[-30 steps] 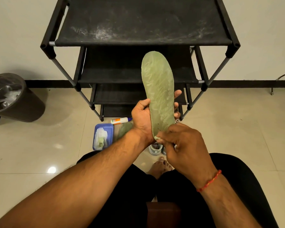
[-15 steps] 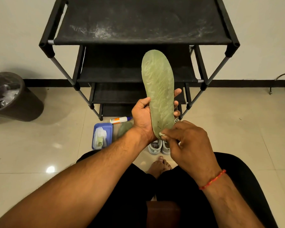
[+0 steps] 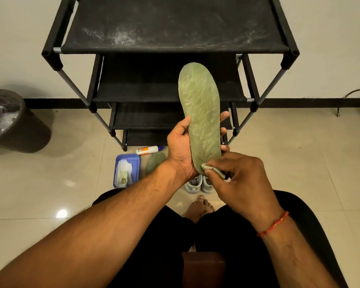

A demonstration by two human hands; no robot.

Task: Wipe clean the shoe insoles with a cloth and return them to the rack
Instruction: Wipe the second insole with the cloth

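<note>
**Green insole** (image 3: 202, 117): held upright in mid-air in front of the black rack (image 3: 175, 48), toe end uppermost and meshed face toward the camera.

**Left hand** (image 3: 179, 146): its grip is clamped on the lower half of the insole, thumb on the left edge and fingertips (image 3: 224, 117) wrapped round the right edge.

**Right hand** (image 3: 237, 175): its grip is closed on a small folded cloth (image 3: 211, 168), pinched between thumb and fingers and pressed to the heel end.

**Judged step:** wiping the heel area. Pale streaks show toward the toe, so most of the face probably awaits the cloth.

**Good practice:**
- Brace the insole from behind with the left fingers so it does not flex away.
- Stroke lengthwise in overlapping passes.
- Refold the cloth to a fresh face as it soils.

**On the floor below:**
- a second insole (image 3: 156, 163)
- a blue tray (image 3: 126, 156) holding pale wipes
- a white bottle (image 3: 149, 150) with an orange label
- pale shoes (image 3: 195, 183), partly hidden by the hands
- a dark bin (image 3: 19, 129) at far left

**Not determinable:**
- the reverse of the insole
- how much cloth lies inside the right palm
- whether the cloth is damp

The small marks near the heel are too fine to read. The rack's top is cut off by the frame, and its lower shelves lie in shadow.
</note>
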